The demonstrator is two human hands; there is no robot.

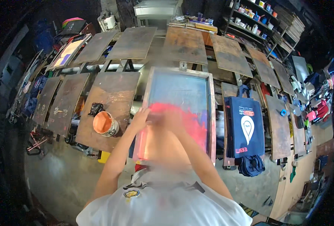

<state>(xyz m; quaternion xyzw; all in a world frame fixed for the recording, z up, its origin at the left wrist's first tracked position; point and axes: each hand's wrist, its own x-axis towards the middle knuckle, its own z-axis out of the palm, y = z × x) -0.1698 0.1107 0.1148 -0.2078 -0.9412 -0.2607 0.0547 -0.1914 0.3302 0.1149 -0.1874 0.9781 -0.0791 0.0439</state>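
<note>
A wooden-framed printing screen (211, 124) lies in front of me, with blue-grey mesh and wet red-pink ink (195, 128) smeared across its middle. Over the frame's left side, my left hand (140, 117) is closed, but what sits in its fingers is hidden. My right hand (166, 117) is over the inked mesh next to it, smeared by blur, so its fingers cannot be made out. To the left, a bucket (113, 127) with orange ink inside stands on a brown board, beside a crumpled black plastic bag (96, 109).
Flat printing boards (133, 42) stand in two rows to both sides and ahead. Right of the screen, a dark blue printed tote bag (246, 145) lies on a board, with bunched blue cloth (251, 165) hanging at its near end. Shelves of ink pots (249, 19) stand far right.
</note>
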